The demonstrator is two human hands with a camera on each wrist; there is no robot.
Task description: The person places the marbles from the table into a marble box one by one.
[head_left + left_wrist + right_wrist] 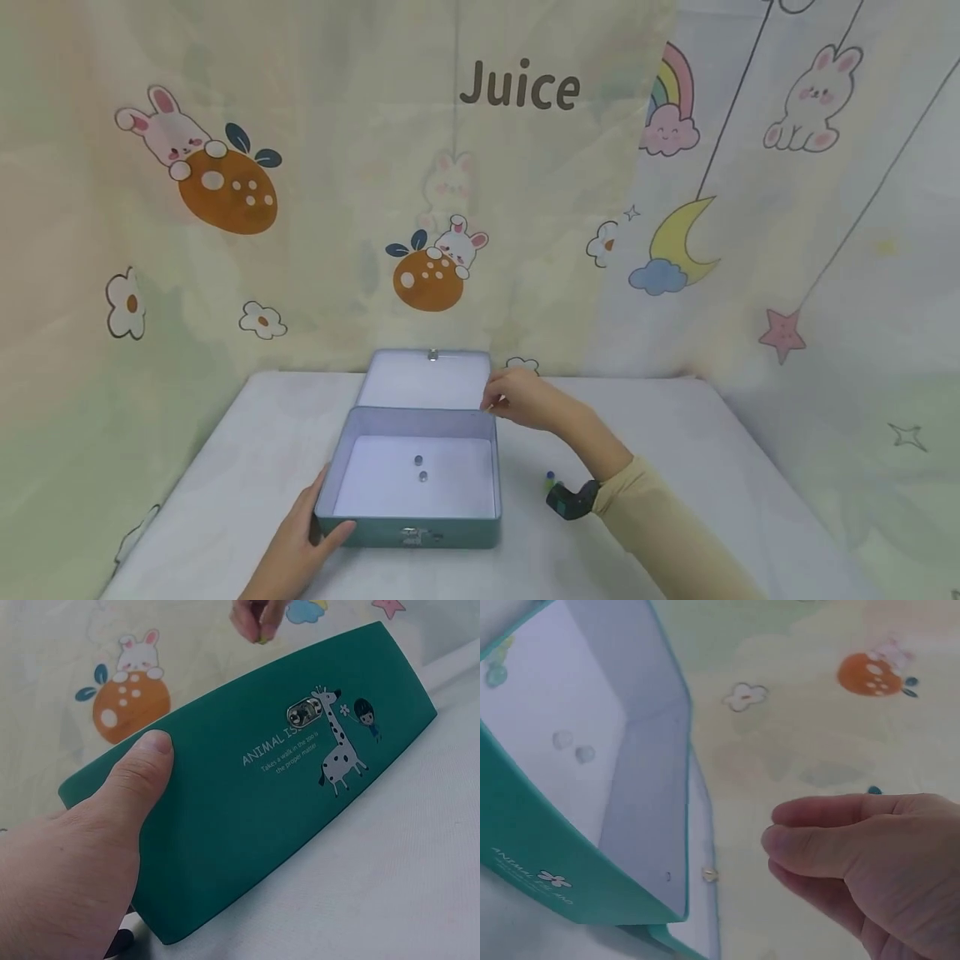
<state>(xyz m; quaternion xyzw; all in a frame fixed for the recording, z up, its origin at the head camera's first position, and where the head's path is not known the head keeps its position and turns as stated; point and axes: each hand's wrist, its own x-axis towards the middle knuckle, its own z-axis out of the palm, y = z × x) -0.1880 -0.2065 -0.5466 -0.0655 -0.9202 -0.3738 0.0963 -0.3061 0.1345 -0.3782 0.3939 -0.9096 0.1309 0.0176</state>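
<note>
A green tin box (408, 533) with a pale inside stands on the table, its lid (426, 381) folded back behind it. Two small clear balls (421, 468) lie on its floor. My left hand (296, 529) grips the box's front left corner, thumb on the front wall; the left wrist view shows the thumb (139, 780) pressed there beside a printed giraffe. Over the box's back right corner, my right hand (528, 400) pinches a tiny yellow-green piece (261, 640), mostly covered by the fingertips. In the right wrist view that piece is hidden behind the fingers (802, 851).
Small blue and green bits (551, 478) show beside the dark wrist camera (573, 500), right of the box. A yellow-green shape (496, 671) appears at the right wrist view's upper left, its exact place unclear. A printed cloth (330, 167) hangs behind the white table (652, 417).
</note>
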